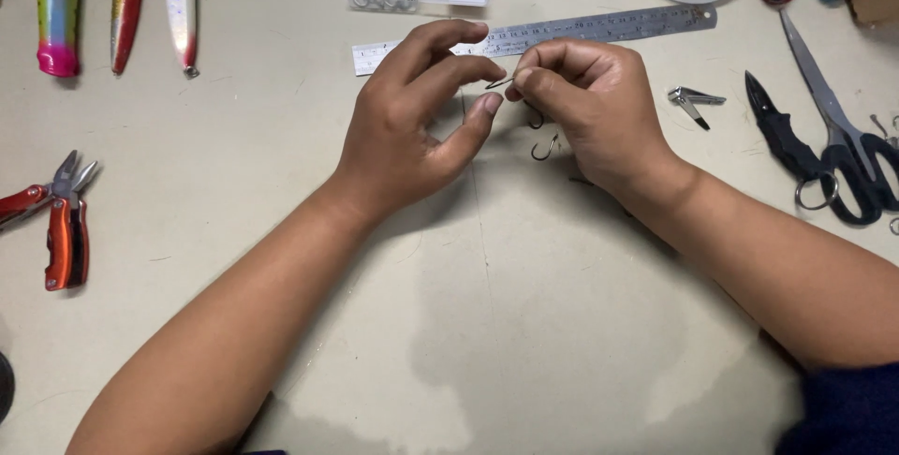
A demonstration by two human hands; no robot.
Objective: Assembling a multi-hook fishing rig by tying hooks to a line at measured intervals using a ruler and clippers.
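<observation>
Hands meet over the beige table (524,324), just below a steel ruler (581,29). The right hand (585,99) pinches the shank of a small dark fishing hook (538,137), its curved points hanging beneath the fingers. The left hand (421,118) curls narrow, fingertips nearly touching the hook's upper end. Black-handled scissors (843,146) lie well right, orange pliers (66,226) far left.

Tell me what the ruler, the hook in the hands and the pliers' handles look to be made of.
Ruler: likely steel, brushed grey with a dull sheen. Hook, pinched by the right hand: thin dark wire, probably metal. Pliers: handles glossy orange-red, material unclear; jaws bare grey metal.
</observation>
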